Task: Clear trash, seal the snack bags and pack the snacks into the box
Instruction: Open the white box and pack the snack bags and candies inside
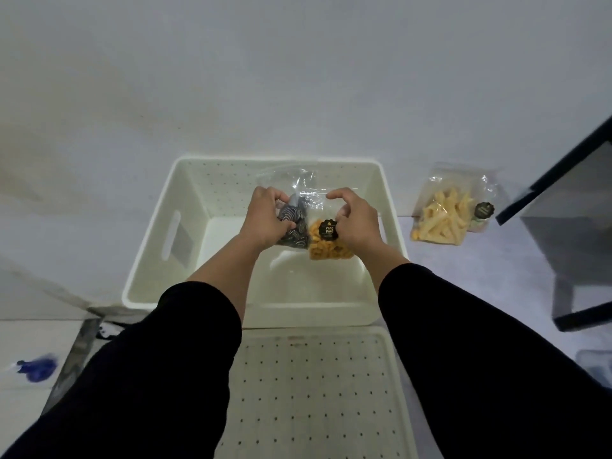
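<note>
Two hands hold snack bags directly above the open white box (155,233): left hand (265,220) grips the dark bag (294,223), right hand (354,223) pinches the orange bag (323,250).

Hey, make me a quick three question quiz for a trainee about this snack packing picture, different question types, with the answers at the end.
1. True or false: the left hand grips the bag of dark swirl snacks.
2. Which bag lies outside the white box? A) orange snacks B) pale yellow sticks
3. Fill in: the dotted lid lies ____ the box, nearer the person.

Key: 1 true. 2 B. 3 in front of. The right hand holds the orange bag over the box.
</note>
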### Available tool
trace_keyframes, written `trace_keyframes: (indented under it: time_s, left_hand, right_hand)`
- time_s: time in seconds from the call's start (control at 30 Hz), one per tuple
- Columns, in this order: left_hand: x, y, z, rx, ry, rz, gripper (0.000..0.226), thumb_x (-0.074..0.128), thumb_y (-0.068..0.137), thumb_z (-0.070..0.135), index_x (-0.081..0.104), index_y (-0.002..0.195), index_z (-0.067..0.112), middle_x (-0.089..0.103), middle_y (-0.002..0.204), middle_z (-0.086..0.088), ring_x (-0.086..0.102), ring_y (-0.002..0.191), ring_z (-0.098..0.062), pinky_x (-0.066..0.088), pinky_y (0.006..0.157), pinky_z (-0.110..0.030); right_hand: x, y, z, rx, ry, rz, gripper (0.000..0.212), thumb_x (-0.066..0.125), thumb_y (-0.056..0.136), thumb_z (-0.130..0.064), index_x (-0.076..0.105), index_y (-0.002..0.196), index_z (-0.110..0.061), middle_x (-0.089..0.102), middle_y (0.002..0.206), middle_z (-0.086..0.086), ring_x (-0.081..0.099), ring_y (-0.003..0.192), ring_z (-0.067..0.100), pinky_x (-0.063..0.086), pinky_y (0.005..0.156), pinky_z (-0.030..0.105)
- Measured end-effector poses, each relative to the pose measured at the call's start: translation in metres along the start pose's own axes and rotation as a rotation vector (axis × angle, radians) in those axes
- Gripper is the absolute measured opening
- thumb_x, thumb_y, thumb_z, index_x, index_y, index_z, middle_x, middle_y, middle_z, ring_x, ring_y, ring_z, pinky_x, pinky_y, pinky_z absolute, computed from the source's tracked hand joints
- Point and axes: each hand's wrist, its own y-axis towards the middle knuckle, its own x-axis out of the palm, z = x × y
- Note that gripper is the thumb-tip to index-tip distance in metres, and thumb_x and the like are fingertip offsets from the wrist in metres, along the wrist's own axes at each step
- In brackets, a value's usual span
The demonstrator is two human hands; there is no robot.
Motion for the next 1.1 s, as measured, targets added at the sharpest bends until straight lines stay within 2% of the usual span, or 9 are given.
trace_keyframes:
  time_s: [0.17, 0.37, 0.47, 0.57, 0.73, 0.83, 0.93, 1.0, 1.1]
  left_hand:
    - [0.020, 0.026, 0.000, 0.007, -0.044, -0.055, 0.042, 0.076, 0.073, 0.003, 0.052, 0.105, 0.015, 0.037, 0.113, -0.001, 0.042, 0.102, -0.013, 0.042, 0.088, -0.020]
    - [0.040, 0.035, -0.022, 0.017, -0.013, -0.078, 0.047, 0.079, 0.069, 0.003, 0.055, 0.109, 0.011, 0.035, 0.108, -0.005, 0.043, 0.095, -0.013, 0.038, 0.080, -0.017]
    - [0.045, 0.037, -0.029, 0.011, -0.025, -0.078, 0.050, 0.080, 0.069, 0.004, 0.054, 0.110, 0.012, 0.033, 0.112, -0.005, 0.045, 0.098, -0.013, 0.038, 0.086, -0.018]
    - [0.046, 0.040, -0.032, 0.002, -0.027, -0.065, 0.049, 0.080, 0.070, 0.004, 0.053, 0.111, 0.013, 0.031, 0.112, -0.004, 0.046, 0.099, -0.013, 0.034, 0.086, -0.015]
    - [0.046, 0.039, -0.037, 0.012, -0.023, -0.051, 0.050, 0.080, 0.069, 0.002, 0.055, 0.111, 0.014, 0.034, 0.112, -0.003, 0.046, 0.100, -0.015, 0.036, 0.086, -0.018]
    - [0.047, 0.036, -0.036, 0.002, -0.026, -0.048, 0.051, 0.079, 0.069, 0.002, 0.055, 0.112, 0.017, 0.036, 0.118, -0.008, 0.046, 0.101, -0.017, 0.036, 0.086, -0.018]
    - [0.045, 0.029, -0.034, -0.015, -0.047, -0.055, 0.055, 0.079, 0.068, 0.001, 0.054, 0.115, 0.018, 0.033, 0.124, -0.010, 0.044, 0.106, -0.018, 0.034, 0.087, -0.015]
    - [0.040, 0.023, -0.031, -0.018, -0.048, -0.060, 0.061, 0.080, 0.067, 0.002, 0.053, 0.120, 0.018, 0.030, 0.130, -0.011, 0.040, 0.112, -0.018, 0.032, 0.091, -0.014]
    - [0.027, 0.014, -0.024, -0.036, -0.040, -0.055, 0.073, 0.084, 0.066, 0.008, 0.049, 0.128, 0.022, 0.022, 0.140, -0.011, 0.039, 0.120, -0.022, 0.032, 0.094, -0.016]
  right_hand:
    - [0.001, 0.023, 0.016, 0.036, -0.061, 0.031, 0.058, 0.035, 0.081, 0.015, 0.062, 0.106, -0.030, 0.045, 0.088, 0.006, 0.041, 0.066, 0.011, 0.032, 0.049, 0.017]
    - [0.011, 0.037, 0.026, 0.060, -0.036, 0.058, 0.064, 0.029, 0.076, 0.019, 0.062, 0.109, -0.024, 0.040, 0.090, 0.007, 0.036, 0.062, 0.013, 0.034, 0.042, 0.004]
    - [0.015, 0.038, 0.024, 0.066, -0.042, 0.079, 0.067, 0.029, 0.076, 0.021, 0.059, 0.118, -0.021, 0.035, 0.099, 0.006, 0.042, 0.083, 0.019, 0.035, 0.059, 0.005]
    - [0.020, 0.040, 0.022, 0.086, 0.003, 0.108, 0.064, 0.030, 0.079, 0.017, 0.057, 0.124, -0.021, 0.033, 0.105, 0.004, 0.042, 0.095, 0.022, 0.036, 0.082, 0.019]
    - [0.025, 0.040, 0.018, 0.075, 0.046, 0.156, 0.061, 0.033, 0.081, 0.016, 0.057, 0.126, -0.017, 0.030, 0.108, 0.003, 0.038, 0.093, 0.017, 0.036, 0.086, 0.016]
    - [0.028, 0.036, 0.017, 0.060, 0.087, 0.151, 0.060, 0.037, 0.080, 0.018, 0.058, 0.124, -0.015, 0.030, 0.133, 0.010, 0.036, 0.121, 0.021, 0.024, 0.091, 0.005]
    - [0.025, 0.031, 0.015, 0.021, 0.079, 0.132, 0.058, 0.042, 0.081, 0.016, 0.056, 0.128, -0.015, 0.008, 0.155, 0.012, 0.013, 0.144, 0.020, 0.013, 0.091, -0.002]
    - [0.021, 0.027, 0.013, -0.010, 0.087, 0.123, 0.057, 0.044, 0.081, 0.012, 0.054, 0.130, -0.016, 0.003, 0.158, 0.009, 0.005, 0.147, 0.019, 0.013, 0.102, 0.004]
    - [0.015, 0.022, 0.006, -0.026, 0.046, 0.113, 0.061, 0.044, 0.080, 0.006, 0.049, 0.135, -0.019, 0.000, 0.159, 0.008, 0.003, 0.148, 0.021, 0.017, 0.119, 0.031]
